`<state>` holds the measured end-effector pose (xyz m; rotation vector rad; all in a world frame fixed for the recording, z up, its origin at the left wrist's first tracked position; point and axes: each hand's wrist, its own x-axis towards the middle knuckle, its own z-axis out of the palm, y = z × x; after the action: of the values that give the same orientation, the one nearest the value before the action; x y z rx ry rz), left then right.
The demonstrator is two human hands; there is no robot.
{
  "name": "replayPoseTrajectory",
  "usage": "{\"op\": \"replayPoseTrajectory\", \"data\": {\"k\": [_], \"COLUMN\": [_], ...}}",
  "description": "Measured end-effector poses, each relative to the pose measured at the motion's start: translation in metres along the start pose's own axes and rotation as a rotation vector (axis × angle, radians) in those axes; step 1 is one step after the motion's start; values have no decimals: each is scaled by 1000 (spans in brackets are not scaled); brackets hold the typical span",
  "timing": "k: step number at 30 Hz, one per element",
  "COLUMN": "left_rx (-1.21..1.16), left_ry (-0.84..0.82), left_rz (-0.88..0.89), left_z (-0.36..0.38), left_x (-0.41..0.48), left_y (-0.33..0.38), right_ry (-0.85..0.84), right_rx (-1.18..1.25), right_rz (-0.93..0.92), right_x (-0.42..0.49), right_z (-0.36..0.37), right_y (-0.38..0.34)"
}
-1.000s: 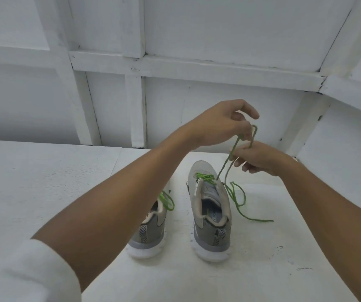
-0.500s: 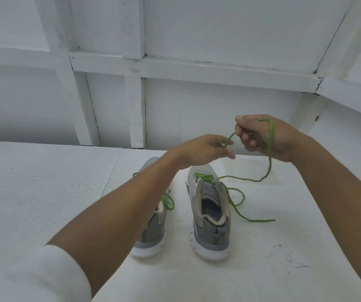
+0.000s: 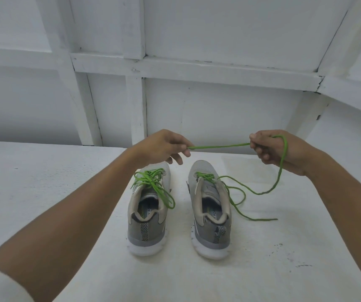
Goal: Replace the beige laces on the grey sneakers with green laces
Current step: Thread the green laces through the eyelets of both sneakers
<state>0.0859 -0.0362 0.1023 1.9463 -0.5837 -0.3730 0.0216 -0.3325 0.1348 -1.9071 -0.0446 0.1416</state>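
Note:
Two grey sneakers stand side by side, heels toward me. The left sneaker point(image 3: 147, 223) carries a tied green lace point(image 3: 153, 182). A green lace point(image 3: 218, 146) runs loose from the right sneaker point(image 3: 211, 223). My left hand point(image 3: 162, 149) pinches its tip above the toes. My right hand point(image 3: 273, 151) grips it further along, and the stretch between the hands is taut and level. From my right hand the lace droops back to the eyelets; its other end lies on the table to the right.
The shoes stand on a white table point(image 3: 44, 192). A white panelled wall point(image 3: 197, 68) with raised battens rises just behind it. Small dark specks point(image 3: 284, 253) mark the table near the right sneaker.
My hands have moved apart, left hand leftward and right hand rightward, stretching the green lace straight between them. The left sneaker is now uncovered by my left arm.

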Motion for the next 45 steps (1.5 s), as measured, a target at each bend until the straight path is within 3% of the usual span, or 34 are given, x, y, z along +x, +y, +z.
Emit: {"op": "replayPoseTrajectory", "data": {"k": [5, 9, 10, 15, 18, 23, 30, 35, 45], "left_rx": [216, 372, 397, 474, 484, 471, 629, 607, 194], "left_ry": [58, 23, 9, -36, -38, -25, 57, 101, 453], "left_rz": [-28, -2, 11, 71, 89, 59, -148, -259, -286], "left_z": [6, 15, 20, 39, 44, 51, 70, 91, 123], "left_x": [-1, 2, 4, 11, 15, 16, 16, 11, 2], "left_y": [6, 15, 18, 30, 34, 30, 7, -8, -41], "right_ry": [-118, -62, -39, 46, 47, 126, 159, 138, 126], "right_rx": [-174, -834, -901, -735, -503, -388, -567, -655, -721], "right_rz": [13, 62, 41, -113, -113, -152, -67, -47, -50], "right_x": [-4, 0, 1, 1, 1, 2, 15, 25, 28], "right_z": [2, 7, 12, 53, 68, 76, 81, 97, 109], "right_y": [0, 4, 5, -2, 3, 12, 41, 55, 60]}}
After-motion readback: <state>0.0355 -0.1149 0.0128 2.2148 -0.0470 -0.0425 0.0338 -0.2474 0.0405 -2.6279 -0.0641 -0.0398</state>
